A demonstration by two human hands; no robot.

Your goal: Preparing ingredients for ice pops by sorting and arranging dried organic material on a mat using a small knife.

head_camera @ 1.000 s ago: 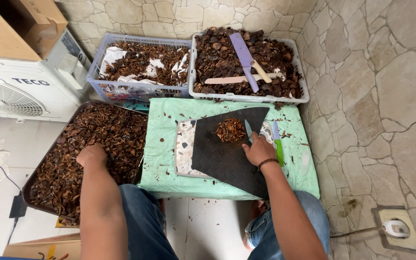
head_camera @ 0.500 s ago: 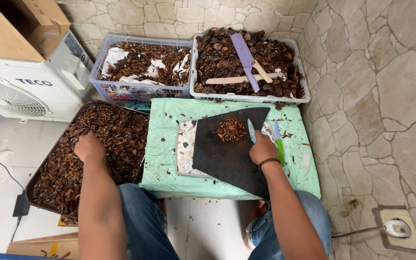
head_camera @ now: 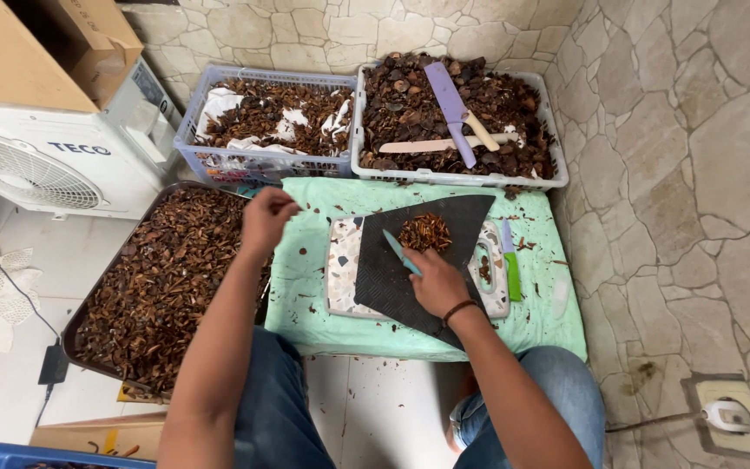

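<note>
- Stone-patterned floor and wall surround a low table with a mint-green cloth [head_camera: 531,321]; on it lies a speckled cutting board [head_camera: 342,271] under a dark rubber mat [head_camera: 410,278].
- Since a second ago the left hand [head_camera: 266,219] has risen out of the big tray of brown dried husks [head_camera: 162,287] at left and now hovers at the cloth's left edge, fingers pinched together; it seems to carry a piece across toward the mat, though what it grips is too small to make out.
- Right hand [head_camera: 436,282] has stayed on the mat, closed around a teal-bladed knife [head_camera: 399,252] pointing at the small pile of cut pieces [head_camera: 424,233].
- A green-handled knife [head_camera: 510,269] lies just right of the mat.
- Far side: two baskets of husks, the right one [head_camera: 557,165] holding a purple knife [head_camera: 449,108] and wooden sticks.
- The knife's handle is hidden in the fist; both knees are cut off below.
</note>
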